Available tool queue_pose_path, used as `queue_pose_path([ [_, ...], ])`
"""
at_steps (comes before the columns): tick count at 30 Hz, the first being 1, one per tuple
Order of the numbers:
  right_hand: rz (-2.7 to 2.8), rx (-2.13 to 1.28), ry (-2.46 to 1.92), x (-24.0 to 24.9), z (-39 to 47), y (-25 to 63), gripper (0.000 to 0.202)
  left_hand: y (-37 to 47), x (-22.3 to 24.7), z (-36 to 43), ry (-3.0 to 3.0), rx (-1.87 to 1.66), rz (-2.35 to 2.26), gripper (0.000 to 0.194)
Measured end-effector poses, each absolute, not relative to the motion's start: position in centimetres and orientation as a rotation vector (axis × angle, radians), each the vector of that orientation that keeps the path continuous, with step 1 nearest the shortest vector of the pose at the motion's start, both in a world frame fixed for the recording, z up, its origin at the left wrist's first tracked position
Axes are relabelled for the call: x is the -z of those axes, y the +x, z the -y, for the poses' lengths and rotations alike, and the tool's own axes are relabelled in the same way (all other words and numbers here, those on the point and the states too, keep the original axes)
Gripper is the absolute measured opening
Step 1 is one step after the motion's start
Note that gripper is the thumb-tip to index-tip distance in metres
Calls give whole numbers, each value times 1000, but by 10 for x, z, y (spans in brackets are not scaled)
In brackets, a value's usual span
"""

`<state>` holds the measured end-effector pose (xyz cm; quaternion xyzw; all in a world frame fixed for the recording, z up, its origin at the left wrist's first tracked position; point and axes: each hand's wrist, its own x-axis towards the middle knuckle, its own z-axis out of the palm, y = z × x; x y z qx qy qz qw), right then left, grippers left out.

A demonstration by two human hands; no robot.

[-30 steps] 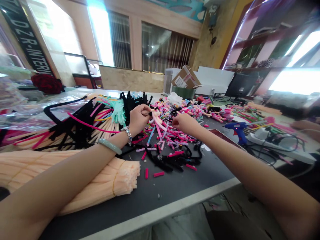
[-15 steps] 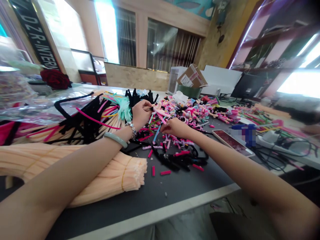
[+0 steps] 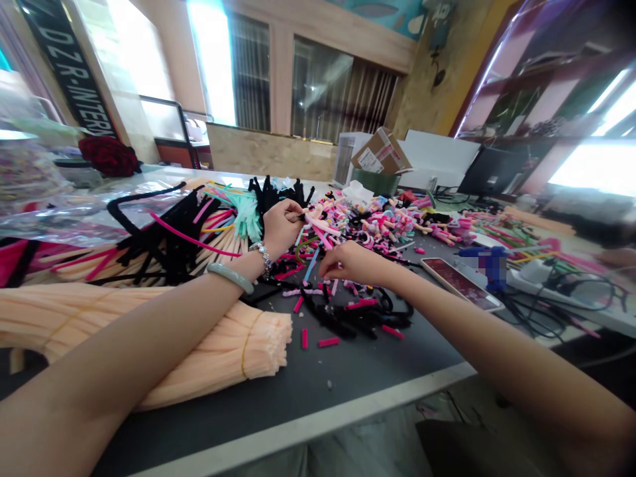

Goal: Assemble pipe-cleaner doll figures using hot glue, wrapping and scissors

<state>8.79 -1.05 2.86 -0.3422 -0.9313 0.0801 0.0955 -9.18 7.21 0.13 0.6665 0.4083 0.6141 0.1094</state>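
My left hand (image 3: 282,226), with a bracelet and a pale green bangle on the wrist, is closed in a pinch on a pale pink pipe-cleaner piece (image 3: 318,218). Its pink ends hang toward my right hand (image 3: 355,263), whose fingers are curled together just below and to the right. Whatever those fingers hold, if anything, is hidden. Cut pink, lilac and black pipe-cleaner scraps (image 3: 348,318) lie on the dark mat (image 3: 358,371) beneath both hands. Close to my left forearm is a thick peach pipe-cleaner bundle (image 3: 213,358) tied with yellow bands.
Black pipe cleaners (image 3: 163,232) and a mint bunch (image 3: 247,215) lie to the left. A heap of small colourful pieces (image 3: 392,218) spreads behind my hands. At right are a phone (image 3: 462,283), a blue glue gun (image 3: 489,265) and a power strip (image 3: 539,271) with cables.
My right hand has shifted slightly down, away from the pink ends. My left hand stays in place, still pinching the pink piece.
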Motion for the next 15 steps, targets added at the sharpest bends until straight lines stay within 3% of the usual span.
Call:
queue_pose_path([
  [7, 2612, -225, -1072, -30, 27, 87, 11, -96, 1, -81, 1980, -1844, -1239, 11],
  [12, 2521, -334, -1224, -37, 89, 54, 13, -98, 1, -83, 2006, -1852, -1277, 11],
  [15, 2430, -755, -1069, -60, 140, 32, 17, -98, 0, -81, 2018, -1852, -1312, 11],
])
